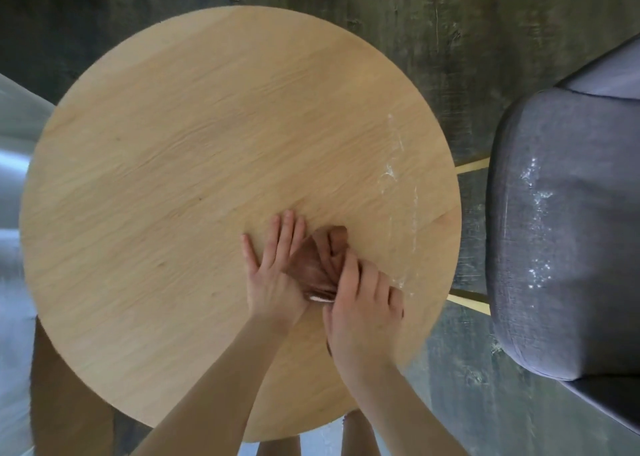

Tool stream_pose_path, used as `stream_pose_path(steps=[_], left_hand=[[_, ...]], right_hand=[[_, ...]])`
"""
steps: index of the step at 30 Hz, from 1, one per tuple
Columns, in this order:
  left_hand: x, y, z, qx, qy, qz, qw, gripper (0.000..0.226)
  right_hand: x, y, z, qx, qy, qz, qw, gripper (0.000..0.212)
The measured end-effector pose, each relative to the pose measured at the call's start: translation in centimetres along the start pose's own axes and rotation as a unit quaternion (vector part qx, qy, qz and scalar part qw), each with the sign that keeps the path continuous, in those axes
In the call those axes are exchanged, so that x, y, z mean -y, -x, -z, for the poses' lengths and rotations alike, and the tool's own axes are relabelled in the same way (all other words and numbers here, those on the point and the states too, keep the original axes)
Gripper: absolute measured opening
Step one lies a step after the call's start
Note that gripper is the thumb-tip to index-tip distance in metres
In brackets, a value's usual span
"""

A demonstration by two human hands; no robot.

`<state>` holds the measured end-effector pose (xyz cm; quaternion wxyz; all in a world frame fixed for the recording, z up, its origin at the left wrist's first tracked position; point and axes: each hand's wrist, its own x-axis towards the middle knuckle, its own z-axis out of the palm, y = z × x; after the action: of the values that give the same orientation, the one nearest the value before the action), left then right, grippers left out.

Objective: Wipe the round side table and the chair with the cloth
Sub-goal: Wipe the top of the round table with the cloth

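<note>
The left hand [273, 275] lies flat and open on the table [194, 164], with its fingers spread and its inner edge on the cloth [317, 268]. The right hand [363, 303] is bent over the near end of the cloth, and its fingers press or pinch the folded edge; whether it really grips the cloth, the picture does not show clearly. The cloth is small, brown and gathered into folds between the 2 hands, in the near-right part of the table top, not far from the near edge.

The step in hand seems to be the folding or gathering of the cloth into a pad, so the wiping of this part is not yet finished. White powder marks [398, 178] run in a line close to the right edge of the table. White specks [536, 220] also lie on the grey chair [561, 247], which stands just beside the table on the right, with a narrow gap of floor between them.

The next move probably calls for 1 hand to hold the pad flat and to push it to the right, over the marks. The stroke should stop at the edge, so the powder does not fall on the floor. The left and far parts of the table are bare and give much room.
</note>
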<state>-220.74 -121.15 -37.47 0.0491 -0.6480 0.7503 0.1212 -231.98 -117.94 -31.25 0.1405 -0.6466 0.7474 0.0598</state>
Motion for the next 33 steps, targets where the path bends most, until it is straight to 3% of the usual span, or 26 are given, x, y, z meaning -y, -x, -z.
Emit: stream_pose_path(steps=[2, 6, 11, 14, 18, 21, 23, 25, 28, 30, 33], left_hand=[[-0.2, 0.0, -0.3, -0.02, -0.007, 0.014, 1.0, 0.074], [-0.2, 0.1, 0.1, -0.018, -0.002, 0.014, 1.0, 0.063], [-0.7, -0.2, 0.3, -0.021, 0.004, 0.038, 0.999, 0.055], [-0.7, -0.2, 0.5, -0.022, -0.009, 0.039, 0.999, 0.055], [-0.8, -0.3, 0.6, -0.015, -0.013, 0.043, 0.999, 0.055], [-0.7, -0.3, 0.4, -0.021, -0.008, 0.044, 0.999, 0.055], [-0.9, -0.3, 0.3, -0.025, -0.01, 0.043, 0.999, 0.055], [-0.9, -0.2, 0.3, -0.024, -0.018, 0.039, 0.999, 0.054], [-0.3, -0.2, 0.4, -0.005, 0.004, 0.041, 0.999, 0.052], [0.6, -0.7, 0.8, -0.005, -0.024, 0.041, 0.999, 0.049], [-0.3, -0.7, 0.6, -0.016, -0.013, 0.033, 0.999, 0.046]], right_hand=[[0.0, 0.0, -0.9, -0.01, 0.033, 0.02, 0.999, 0.065], [-2.0, -0.2, -1.0, -0.068, 0.039, 0.035, 0.996, 0.045], [-8.4, -1.1, -0.4, -0.066, 0.056, -0.087, 0.992, 0.075], [-10.4, -1.9, -0.3, -0.09, 0.078, -0.119, 0.986, 0.068], [-10.5, -3.1, 0.0, -0.102, -0.033, -0.202, 0.973, 0.063], [-11.0, -3.7, 1.5, -0.159, -0.105, -0.242, 0.951, 0.061], [-9.5, -4.1, 2.8, -0.185, -0.133, -0.179, 0.957, 0.061], [-5.5, -4.5, 3.2, -0.184, -0.121, -0.041, 0.975, 0.064], [0.8, -4.7, 1.7, -0.118, -0.085, 0.109, 0.983, 0.05], [3.0, -6.3, 1.2, -0.09, -0.081, 0.119, 0.986, 0.044], [-0.2, -8.1, 1.4, -0.096, -0.033, 0.066, 0.993, 0.045]])
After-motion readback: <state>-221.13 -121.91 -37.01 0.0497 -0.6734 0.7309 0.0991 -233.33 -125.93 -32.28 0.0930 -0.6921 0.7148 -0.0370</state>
